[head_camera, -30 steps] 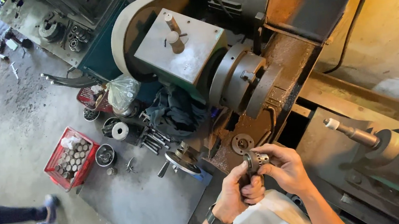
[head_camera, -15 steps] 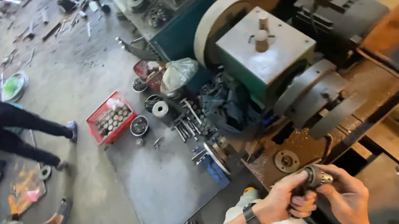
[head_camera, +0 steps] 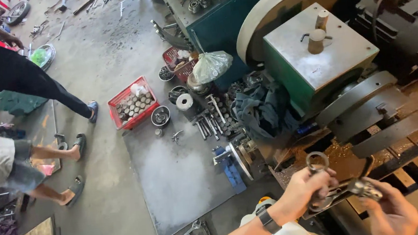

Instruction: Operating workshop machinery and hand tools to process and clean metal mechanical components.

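Gripping ring wrench in left hand, right fingers pinching small metal part, near lathe, nothing fitted yet.

Upright metal ring; small metal part.

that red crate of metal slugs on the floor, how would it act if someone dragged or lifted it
The red crate is packed with short metal cylinders, so it is probably heavy for its size. Its flat base on the concrete floor suggests it would slide rather than tip. The loose cylinders may shift or rattle if it is tilted.
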